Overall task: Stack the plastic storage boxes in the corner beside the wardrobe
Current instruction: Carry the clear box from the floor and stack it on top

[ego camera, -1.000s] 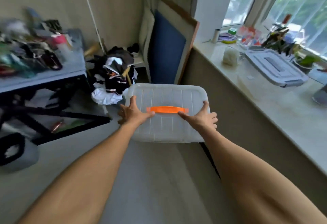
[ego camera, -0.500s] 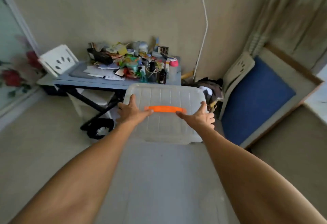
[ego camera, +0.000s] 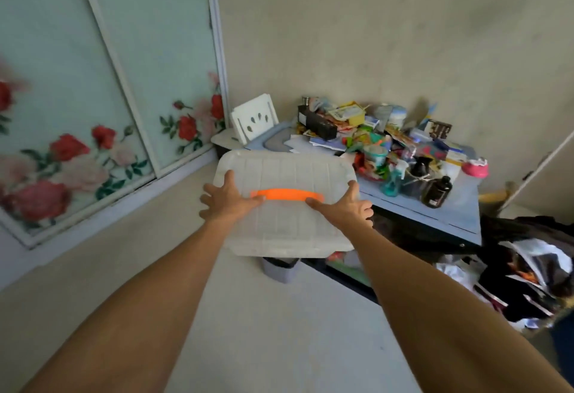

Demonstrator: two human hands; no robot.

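Carrying step, by the look of it: a clear plastic storage box [ego camera: 287, 206] with an orange handle [ego camera: 287, 195] is held up in the air at centre frame, both arms stretched out. Left hand [ego camera: 228, 203] clasps the box's left edge, thumb laid over the top toward the handle's end, fingers curled round the side and mostly out of sight beneath. Right hand [ego camera: 343, 207] mirrors it on the right edge, thumb on top, fingers spread down the side. Neither hand touches the handle grip itself; both press the box from its sides. Wardrobe [ego camera: 93, 97] with rose-printed sliding doors fills the upper left of the frame; a bare strip of floor [ego camera: 174, 206] runs along its base toward the corner just left of the box. A cluttered table [ego camera: 435, 206] sits at centre right, with a white chair [ego camera: 254, 117] tucked against the corner behind the box. No other storage boxes show in the corner, so this may be the base of the stack. Next move, as judged: carry the box left and down, set it flat on the floor beside the wardrobe, clear of the table leg and chair, then let go with both hands.
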